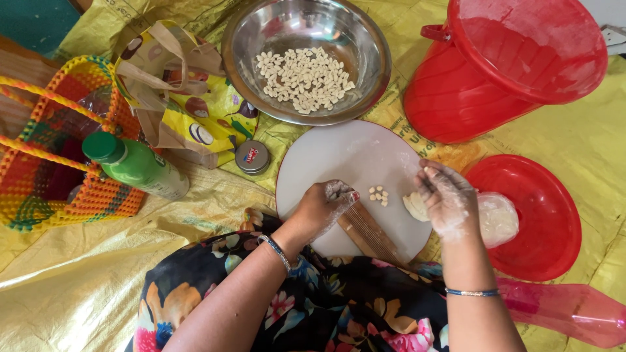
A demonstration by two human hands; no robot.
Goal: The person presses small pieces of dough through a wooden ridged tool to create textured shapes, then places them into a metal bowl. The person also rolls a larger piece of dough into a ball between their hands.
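My left hand [324, 207], dusted with flour, rests with curled fingers on a ridged wooden board [369, 233] that lies on a round white board [345, 160]. A few small shaped dough pieces [378, 195] sit just right of that hand. My right hand [445, 197], also floury, is closed on a lump of dough [415, 206] at the white board's right edge. A steel bowl [365, 78] farther away holds many shaped dough pieces [303, 79].
A red bucket [502, 72] lies tipped at top right, its red lid [541, 228] beside my right hand with bagged dough [499, 218] on it. At left are a woven basket [45, 163], green bottle [137, 166], yellow bag [189, 98] and small tin [252, 157]. A pink bottle [561, 313] lies at lower right.
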